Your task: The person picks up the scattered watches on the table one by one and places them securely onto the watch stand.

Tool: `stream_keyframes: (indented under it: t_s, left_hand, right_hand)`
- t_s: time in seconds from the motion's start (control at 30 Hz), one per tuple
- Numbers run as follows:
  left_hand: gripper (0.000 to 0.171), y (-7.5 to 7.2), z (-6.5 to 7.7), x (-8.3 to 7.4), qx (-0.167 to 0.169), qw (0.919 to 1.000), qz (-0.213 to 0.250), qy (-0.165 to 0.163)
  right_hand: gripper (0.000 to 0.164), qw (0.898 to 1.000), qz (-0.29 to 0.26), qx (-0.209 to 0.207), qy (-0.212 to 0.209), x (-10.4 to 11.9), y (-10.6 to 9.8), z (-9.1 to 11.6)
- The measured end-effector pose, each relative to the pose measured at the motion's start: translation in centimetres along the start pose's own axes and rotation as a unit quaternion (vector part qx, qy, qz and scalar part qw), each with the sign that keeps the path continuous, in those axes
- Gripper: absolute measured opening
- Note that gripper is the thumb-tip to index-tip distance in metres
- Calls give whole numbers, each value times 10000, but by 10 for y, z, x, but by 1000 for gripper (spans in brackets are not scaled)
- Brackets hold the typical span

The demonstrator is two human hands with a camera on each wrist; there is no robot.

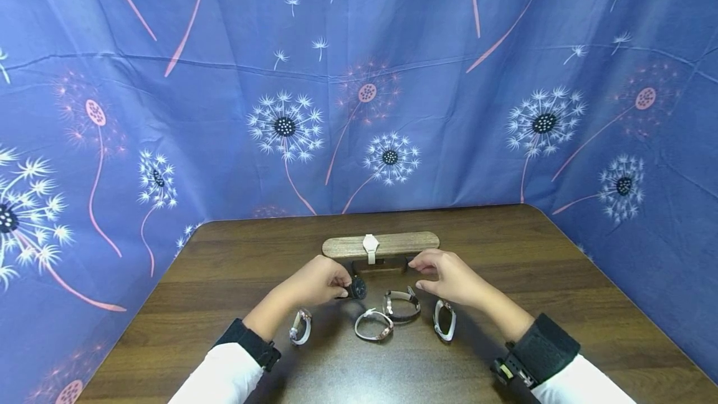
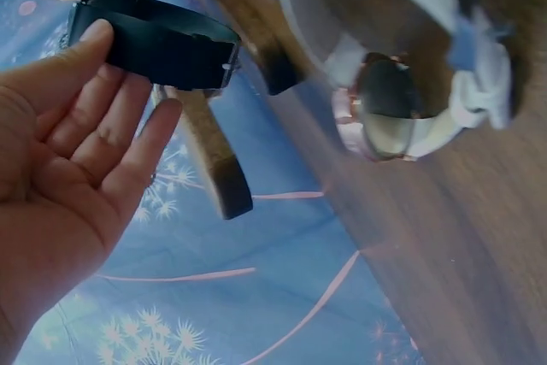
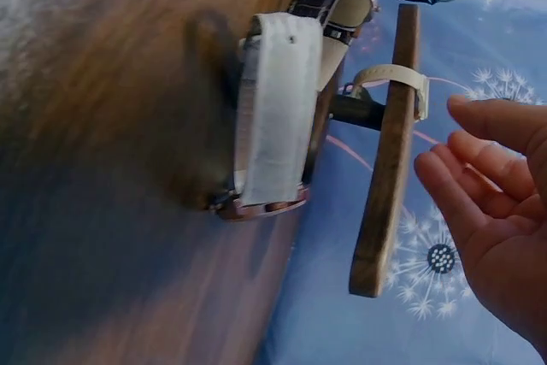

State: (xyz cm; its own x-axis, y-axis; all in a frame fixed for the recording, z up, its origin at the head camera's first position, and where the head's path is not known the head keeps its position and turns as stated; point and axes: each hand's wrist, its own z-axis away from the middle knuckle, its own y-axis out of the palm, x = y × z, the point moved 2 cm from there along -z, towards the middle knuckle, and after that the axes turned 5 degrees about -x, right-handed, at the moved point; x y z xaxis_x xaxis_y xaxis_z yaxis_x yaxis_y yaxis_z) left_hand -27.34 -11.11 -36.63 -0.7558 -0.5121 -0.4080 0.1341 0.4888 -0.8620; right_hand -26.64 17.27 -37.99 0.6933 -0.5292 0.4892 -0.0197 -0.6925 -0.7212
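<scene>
A black watch [image 1: 358, 289] is pinched between the thumb and fingers of my left hand [image 1: 327, 280], just in front of a wooden watch stand [image 1: 404, 242]. In the left wrist view, the black watch [image 2: 175, 50] has its strap closed in a loop, with the thumb on the band. A cream-coloured watch [image 1: 371, 245] is strapped around the stand's bar. My right hand [image 1: 447, 276] hovers near the stand's right part, holding nothing. Its fingers bend loosely, with the thumb apart from them, in the right wrist view.
Several watches lie on the wooden table [image 1: 224, 292]: a pale one [image 1: 300, 327] at left, a white-strapped one [image 1: 373, 326] in the middle, a dark-strapped one [image 1: 402, 305] behind it, and a white one [image 1: 445, 321] at right. A blue dandelion-print cloth [image 1: 449, 111] hangs behind the table.
</scene>
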Motion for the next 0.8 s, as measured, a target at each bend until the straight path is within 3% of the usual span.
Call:
stream_keyframes:
  t_s: [0.17,0.3,0.6,0.8]
  left_hand:
    - [4,-3,-5,-4,105,9945,963,-387]
    - [4,-4,-10,-10,220,9876,1489,-452]
    - [3,-1,-18,-21,456,9816,1836,-270]
    - [4,-2,-22,-29,474,9809,1873,-218]
  right_hand:
    - [34,9983,-580,38,37,10,3,-6]
    - [40,9963,-841,156,-36,25,6,-12]
    - [53,9907,-1196,454,-460,51,12,-20]
    - [55,9920,-858,394,-836,56,16,-21]
